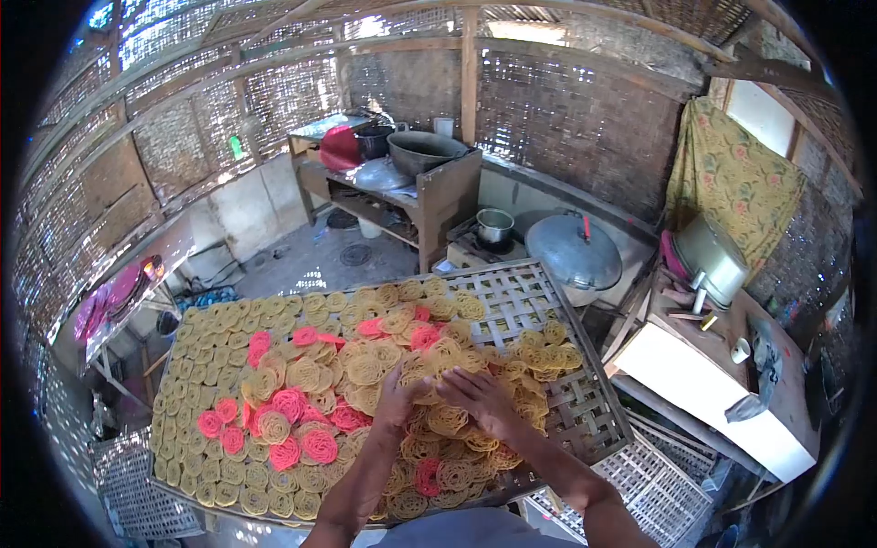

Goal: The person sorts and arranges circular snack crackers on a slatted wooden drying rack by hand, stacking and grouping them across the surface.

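Thin, round, lacy yellow discs point(306, 374) are spread over a woven lattice tray point(512, 315); toward its left side they are laid flat in close rows, while at the middle and right of centre they are heaped in loose, overlapping layers, some of them tilted. Pink-red discs point(320, 446) of similar openwork form are scattered among the yellow ones, mostly grouped left of centre, with a few seen toward the far side of the heap and one near its near edge. Toward the tray's right side, overlapping yellow discs are bordered by exposed lattice.
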Tool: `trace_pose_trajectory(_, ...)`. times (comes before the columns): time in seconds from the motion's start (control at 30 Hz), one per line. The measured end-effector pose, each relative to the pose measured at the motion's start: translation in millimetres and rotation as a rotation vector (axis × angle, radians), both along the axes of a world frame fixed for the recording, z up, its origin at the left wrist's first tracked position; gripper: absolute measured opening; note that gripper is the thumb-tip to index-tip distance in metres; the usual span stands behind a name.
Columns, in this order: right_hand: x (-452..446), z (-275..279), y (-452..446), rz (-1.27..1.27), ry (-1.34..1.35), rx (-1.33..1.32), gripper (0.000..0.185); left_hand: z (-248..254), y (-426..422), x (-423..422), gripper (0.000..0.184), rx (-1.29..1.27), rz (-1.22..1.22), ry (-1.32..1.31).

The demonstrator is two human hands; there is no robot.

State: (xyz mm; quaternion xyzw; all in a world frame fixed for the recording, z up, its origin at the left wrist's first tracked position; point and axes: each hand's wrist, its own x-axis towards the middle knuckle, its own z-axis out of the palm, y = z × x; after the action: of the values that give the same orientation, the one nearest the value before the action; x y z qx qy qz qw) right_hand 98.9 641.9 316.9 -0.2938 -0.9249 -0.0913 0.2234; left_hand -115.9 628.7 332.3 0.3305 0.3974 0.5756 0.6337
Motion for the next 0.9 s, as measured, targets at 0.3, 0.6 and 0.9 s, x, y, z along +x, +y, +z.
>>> trace_pose_trajectory(0.3,5,12,18,-0.221,0.914,-0.600,0.054,-2,-2,-6,0.067,0.197,0.078,-0.028)
trace_pose_trajectory(0.6,5,1,31,-0.195,1.225,-0.913,0.027,2,8,-15,0.067,0.515,0.297,0.723)
trace_pose_trajectory(0.9,-13,-5,32,-0.016,1.102,-0.555,0.020,3,14,13,0.026,0.406,0.090,0.831)
